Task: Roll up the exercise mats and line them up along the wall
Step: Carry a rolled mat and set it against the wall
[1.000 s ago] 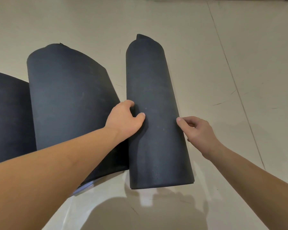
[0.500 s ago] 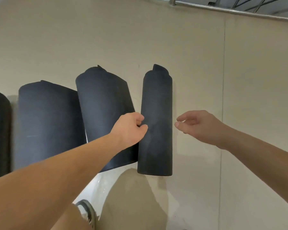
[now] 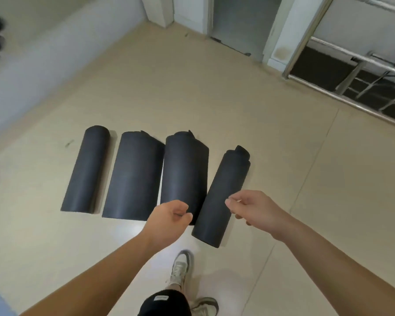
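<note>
Head view: four matte black rolled mats [image 3: 132, 176], glossy floor [image 3: 214, 99]

Four rolled mats lie in a row on the floor [image 3: 214, 99]: leftmost mat [image 3: 84, 169], second mat [image 3: 132, 176], third mat [image 3: 184, 169] and rightmost mat [image 3: 221, 197], which tilts toward 1 o'clock. Your left hand [image 3: 169, 221], at its 9 o'clock, and right hand [image 3: 253, 209], at 3 o'clock, are loosely curled and hold nothing.

- A beige tiled floor [image 3: 214, 99] is catching a pale glare near the bottom.
- A metal railing [image 3: 360, 58] is running along the upper right.
- A grey doorway [image 3: 240, 21] is showing at the top.
- A light sneaker [image 3: 180, 267] is resting on the floor, with a second sneaker [image 3: 205, 307] sitting below it.
</note>
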A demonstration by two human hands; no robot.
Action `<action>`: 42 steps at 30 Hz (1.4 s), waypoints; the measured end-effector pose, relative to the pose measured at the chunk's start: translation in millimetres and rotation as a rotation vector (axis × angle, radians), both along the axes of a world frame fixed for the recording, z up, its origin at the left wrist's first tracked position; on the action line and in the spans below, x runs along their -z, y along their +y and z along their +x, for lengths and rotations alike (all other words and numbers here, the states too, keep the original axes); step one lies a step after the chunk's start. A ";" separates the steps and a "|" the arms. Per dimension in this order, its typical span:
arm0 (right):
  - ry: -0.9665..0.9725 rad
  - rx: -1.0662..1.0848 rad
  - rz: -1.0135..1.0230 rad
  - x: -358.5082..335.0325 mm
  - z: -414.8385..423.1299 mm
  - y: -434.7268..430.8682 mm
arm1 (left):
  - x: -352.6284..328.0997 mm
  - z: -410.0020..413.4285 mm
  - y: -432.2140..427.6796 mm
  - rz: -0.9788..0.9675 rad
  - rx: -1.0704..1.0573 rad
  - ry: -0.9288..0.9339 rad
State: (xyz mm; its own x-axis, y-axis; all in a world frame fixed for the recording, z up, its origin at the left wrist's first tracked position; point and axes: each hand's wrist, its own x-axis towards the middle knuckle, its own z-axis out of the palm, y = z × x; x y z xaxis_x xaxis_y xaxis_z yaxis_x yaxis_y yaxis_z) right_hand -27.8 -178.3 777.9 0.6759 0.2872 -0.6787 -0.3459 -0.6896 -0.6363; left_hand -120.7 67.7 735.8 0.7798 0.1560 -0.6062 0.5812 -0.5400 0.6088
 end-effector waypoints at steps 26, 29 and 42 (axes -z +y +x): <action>-0.146 -0.231 -0.020 -52.7 385.1 -231.0 | -36.8 297.9 -232.8 -0.014 -0.333 0.029; -0.103 -0.267 0.013 -51.7 441.0 -213.8 | -35.5 322.9 -229.7 0.015 -0.412 0.025; -0.083 -0.494 0.092 -79.9 681.6 -53.4 | -48.5 541.3 -147.1 -0.012 -0.715 -0.030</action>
